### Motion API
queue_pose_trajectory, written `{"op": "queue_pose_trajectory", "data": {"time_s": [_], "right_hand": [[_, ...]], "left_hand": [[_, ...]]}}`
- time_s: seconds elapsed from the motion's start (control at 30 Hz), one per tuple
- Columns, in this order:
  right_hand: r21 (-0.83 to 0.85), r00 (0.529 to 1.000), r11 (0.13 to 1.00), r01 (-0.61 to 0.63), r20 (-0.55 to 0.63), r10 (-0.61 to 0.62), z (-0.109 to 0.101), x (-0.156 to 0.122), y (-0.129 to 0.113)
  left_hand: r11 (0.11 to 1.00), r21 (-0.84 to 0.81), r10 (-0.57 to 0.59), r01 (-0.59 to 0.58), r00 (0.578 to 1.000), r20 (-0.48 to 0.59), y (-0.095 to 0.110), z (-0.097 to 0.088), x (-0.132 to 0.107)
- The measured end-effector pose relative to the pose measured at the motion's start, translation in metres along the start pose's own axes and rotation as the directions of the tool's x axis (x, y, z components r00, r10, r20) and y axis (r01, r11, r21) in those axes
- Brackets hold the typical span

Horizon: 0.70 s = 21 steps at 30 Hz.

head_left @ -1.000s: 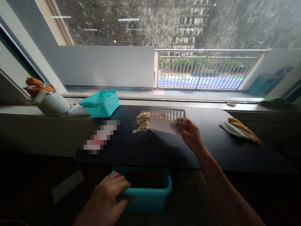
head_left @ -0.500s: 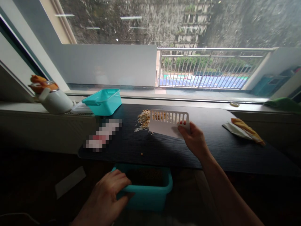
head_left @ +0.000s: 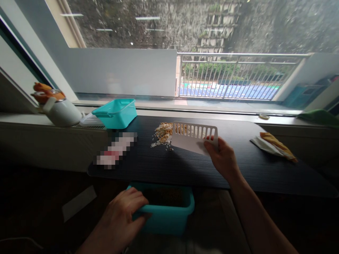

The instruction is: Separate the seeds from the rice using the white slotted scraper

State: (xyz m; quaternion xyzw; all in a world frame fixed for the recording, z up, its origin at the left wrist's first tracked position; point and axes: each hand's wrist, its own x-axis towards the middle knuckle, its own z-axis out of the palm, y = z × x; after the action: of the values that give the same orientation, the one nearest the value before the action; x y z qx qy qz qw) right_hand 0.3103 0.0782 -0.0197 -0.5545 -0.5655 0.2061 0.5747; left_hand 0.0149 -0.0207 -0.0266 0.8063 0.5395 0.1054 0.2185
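A pale flat plastic scraper with a row of slots (head_left: 189,138) is pinched at its right end by my right hand (head_left: 224,157), thumb in front and fingers behind. It is tilted over the dark table beside a heap of yellow kernels and white grains (head_left: 164,132), part of which shows through the slots. At the table's near edge, my left hand (head_left: 127,211) is closed over the left rim of a teal plastic bin (head_left: 169,213). Dark, grainy contents lie inside that bin, hard to make out in the shadow.
A second teal bin (head_left: 119,114) stands at the table's back left, next to a grey-white pot with an orange figure (head_left: 62,112). A blurred-out packet (head_left: 116,151) lies left on the dark table (head_left: 185,173). Yellow and white wrappers (head_left: 278,146) lie right. The window sill runs behind.
My right hand has shifted slightly right with the scraper, uncovering a little more of the heap. A lone kernel near the table's front edge is no longer visible. My left hand stays on the bin.
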Motion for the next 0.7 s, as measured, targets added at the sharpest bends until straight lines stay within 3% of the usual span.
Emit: {"op": "queue_pose_trajectory", "data": {"time_s": [0.33,0.5,0.63,0.7], "right_hand": [[0.053,0.999,0.998,-0.017,0.05,0.015,-0.002,-0.004,-0.007],[0.138,0.981,0.988,-0.064,0.191,0.037,0.001,-0.023,-0.006],[0.228,0.927,0.966,-0.122,0.374,0.029,-0.012,-0.04,-0.009],[0.24,0.912,0.96,-0.144,0.408,0.035,-0.018,-0.041,-0.012]], "left_hand": [[1.0,-0.021,0.002,-0.002,1.0,0.001,0.0,-0.002,0.001],[1.0,-0.02,0.001,-0.001,1.0,-0.013,-0.004,-0.001,-0.002],[1.0,-0.015,-0.003,0.002,0.999,-0.038,-0.007,-0.001,-0.005],[1.0,-0.012,-0.003,0.002,0.999,-0.053,-0.007,-0.001,-0.005]]}}
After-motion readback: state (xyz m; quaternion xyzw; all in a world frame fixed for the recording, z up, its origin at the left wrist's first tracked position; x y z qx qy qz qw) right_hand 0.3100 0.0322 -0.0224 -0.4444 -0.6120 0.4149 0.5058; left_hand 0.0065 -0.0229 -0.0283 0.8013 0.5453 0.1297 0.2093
